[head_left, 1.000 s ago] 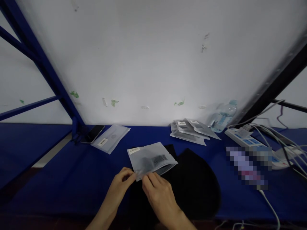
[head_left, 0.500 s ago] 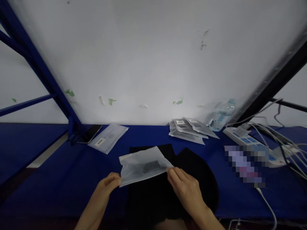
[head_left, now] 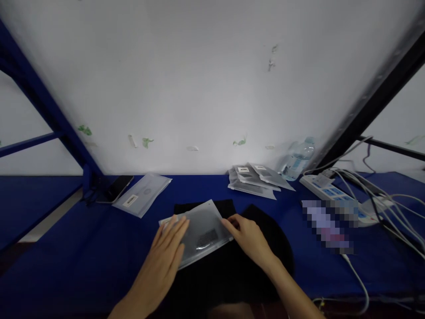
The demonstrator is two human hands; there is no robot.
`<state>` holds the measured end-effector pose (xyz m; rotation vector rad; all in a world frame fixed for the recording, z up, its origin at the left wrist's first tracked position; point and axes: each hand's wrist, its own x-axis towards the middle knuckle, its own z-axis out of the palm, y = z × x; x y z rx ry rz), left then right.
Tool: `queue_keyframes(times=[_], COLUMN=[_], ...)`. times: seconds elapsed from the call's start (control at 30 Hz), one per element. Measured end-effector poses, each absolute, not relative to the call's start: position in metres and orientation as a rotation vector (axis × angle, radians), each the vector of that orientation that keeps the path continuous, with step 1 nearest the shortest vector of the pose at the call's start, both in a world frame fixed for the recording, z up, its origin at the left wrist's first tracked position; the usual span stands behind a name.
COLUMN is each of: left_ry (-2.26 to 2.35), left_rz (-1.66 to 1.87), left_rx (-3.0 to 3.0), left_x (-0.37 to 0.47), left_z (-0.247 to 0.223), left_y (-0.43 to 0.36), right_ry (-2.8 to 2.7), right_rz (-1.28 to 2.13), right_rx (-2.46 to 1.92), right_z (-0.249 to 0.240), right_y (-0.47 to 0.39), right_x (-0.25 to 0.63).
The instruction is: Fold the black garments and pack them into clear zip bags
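Observation:
A frosted zip bag (head_left: 202,226) with something dark inside lies over black cloth (head_left: 265,235) in front of me. My left hand (head_left: 168,250) rests flat on the bag's left part, fingers stretched out and covering much of its label. At the bag's right edge, the thumb and fingers of my right hand (head_left: 247,235) pinch the plastic. The dark content shows through near the lower right of the bag.
Several similar filled bags (head_left: 255,179) are piled by the wall, beside a water bottle (head_left: 299,159). Another labelled bag (head_left: 144,195) and a phone (head_left: 120,188) lie at the left. A power strip (head_left: 335,195) with cables and a pixelated object (head_left: 327,228) are at the right.
My left hand has let go of the bag's lower left corner and now lies flat on its surface. The right hand has shifted up along the right edge. The bag looks flatter.

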<state>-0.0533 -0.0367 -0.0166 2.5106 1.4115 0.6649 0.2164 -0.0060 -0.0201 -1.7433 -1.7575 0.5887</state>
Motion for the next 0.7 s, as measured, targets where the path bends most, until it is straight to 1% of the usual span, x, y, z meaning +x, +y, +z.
queue_keyframes(times=[0.1, 0.2, 0.37, 0.53, 0.6, 0.7], left_ry=[1.273, 1.254, 1.270, 1.444, 1.512, 1.481], left_rz=[0.443, 0.378, 0.393, 0.513, 0.536, 0.464], left_rx=[2.643, 2.663, 2.682, 2.671, 2.664, 2.705], left_x=[-0.038, -0.035, -0.037, -0.039, -0.041, -0.045], left_z=[-0.016, -0.023, -0.038, -0.049, -0.052, -0.054], left_y=[-0.025, -0.019, -0.020, -0.025, -0.027, -0.027], right_ry=[-1.748, -1.755, -1.765, -1.514, -1.374, -1.206], right_rz=[0.735, 0.856, 0.909, 1.108, 1.108, 0.877], right_rx=[-1.768, -1.752, -1.573, -1.304, -1.270, -1.323], right_z=[-0.021, -0.022, -0.024, -0.019, -0.010, 0.008], right_y=[0.009, 0.017, 0.018, 0.023, 0.035, 0.066], right_x=[0.207, 0.203, 0.197, 0.212, 0.240, 0.303])
